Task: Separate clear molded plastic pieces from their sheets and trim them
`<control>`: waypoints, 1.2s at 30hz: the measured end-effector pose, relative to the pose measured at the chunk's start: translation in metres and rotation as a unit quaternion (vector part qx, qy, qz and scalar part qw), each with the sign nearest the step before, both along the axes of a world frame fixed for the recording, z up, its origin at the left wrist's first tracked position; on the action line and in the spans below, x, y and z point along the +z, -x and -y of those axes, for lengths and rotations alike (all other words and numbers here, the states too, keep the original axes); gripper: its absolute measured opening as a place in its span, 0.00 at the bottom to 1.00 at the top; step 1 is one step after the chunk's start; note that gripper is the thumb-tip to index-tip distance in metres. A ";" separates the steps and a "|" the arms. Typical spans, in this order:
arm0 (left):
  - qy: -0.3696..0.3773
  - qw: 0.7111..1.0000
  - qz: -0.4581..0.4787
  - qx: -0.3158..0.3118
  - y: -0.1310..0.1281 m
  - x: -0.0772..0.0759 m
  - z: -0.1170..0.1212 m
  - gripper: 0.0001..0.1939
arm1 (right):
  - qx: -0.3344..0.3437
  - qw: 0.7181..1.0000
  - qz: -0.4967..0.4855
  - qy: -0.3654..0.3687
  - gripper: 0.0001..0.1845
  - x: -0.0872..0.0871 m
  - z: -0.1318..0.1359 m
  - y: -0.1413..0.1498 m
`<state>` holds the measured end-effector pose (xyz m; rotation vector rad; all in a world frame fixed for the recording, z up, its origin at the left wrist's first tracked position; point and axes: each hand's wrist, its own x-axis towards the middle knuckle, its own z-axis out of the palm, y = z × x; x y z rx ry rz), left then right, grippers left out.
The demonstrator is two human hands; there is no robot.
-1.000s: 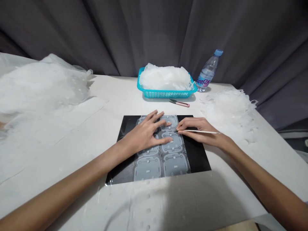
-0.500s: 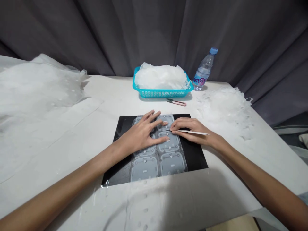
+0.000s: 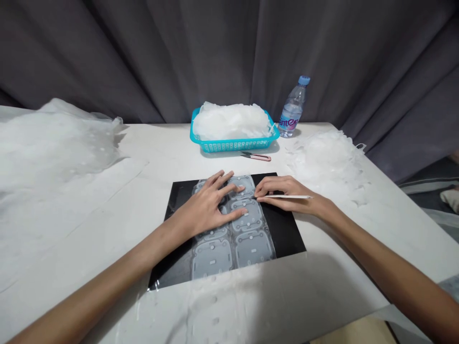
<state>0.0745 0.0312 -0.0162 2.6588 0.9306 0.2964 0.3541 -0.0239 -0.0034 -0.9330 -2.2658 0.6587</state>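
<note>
A clear, soft-looking plastic sheet [image 3: 212, 258] moulded with rounded-square cells lies over a black board [image 3: 287, 229] on the white table. My left hand [image 3: 210, 205] rests flat on the sheet, fingers spread, its thumb and index finger on the right column of cells. Between the fingertips of my right hand [image 3: 278, 191] is a thin white pen-like tool [image 3: 292, 196]. Its tip points left, at the right edge of the sheet near the seam between the two upper cells. The exact kind of tool cannot be made out.
Behind the board stands a turquoise basket [image 3: 234, 145] heaped with white translucent pieces. Small thread snips [image 3: 258, 156] lie before it, a water bottle [image 3: 292, 107] beside it. A white translucent heap [image 3: 53, 138] covers the left; a scrap pile [image 3: 330, 157] sits right.
The view has shifted, so the table things appear further left and a little lower. My right hand with the tool has slid slightly right along the seam; my left hand stays on the sheet.
</note>
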 end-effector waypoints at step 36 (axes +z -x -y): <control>-0.006 1.000 -0.006 -0.001 0.004 -0.001 0.004 0.37 | -0.053 0.998 -0.034 -0.005 0.05 0.008 0.005 0.007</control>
